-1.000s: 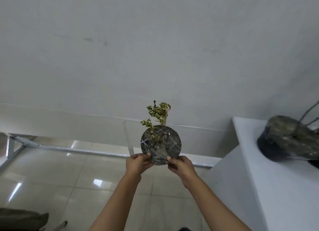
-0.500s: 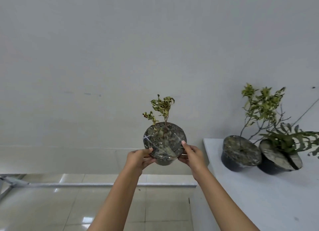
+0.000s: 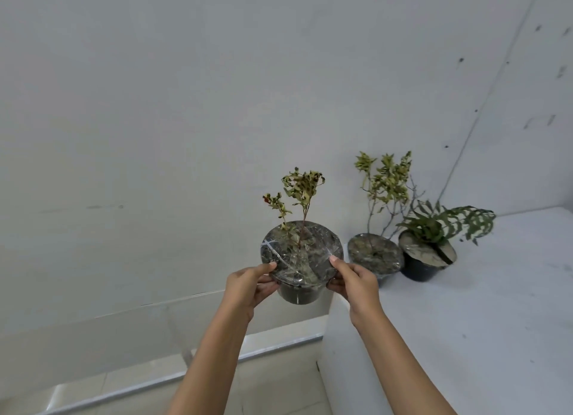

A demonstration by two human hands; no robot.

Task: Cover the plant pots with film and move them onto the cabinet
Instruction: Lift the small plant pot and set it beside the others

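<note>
Film-covered pot (image 3: 301, 261) hangs just left of the cabinet (image 3: 465, 315), pinched at the rim between my left hand (image 3: 248, 286) and right hand (image 3: 356, 282), both closed on it (slick film, probably soil-heavy, so I'd grip under the rim).

My white flat-topped cabinet (image 3: 483, 315) | on it: film-covered black round pot of twiggy shrub (image 3: 373, 255) | touching black fern pot (image 3: 426, 259).

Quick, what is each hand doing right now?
Left hand: closed on the film-covered pot, at its left side.
Right hand: closed on the same pot, at its right side.
</note>
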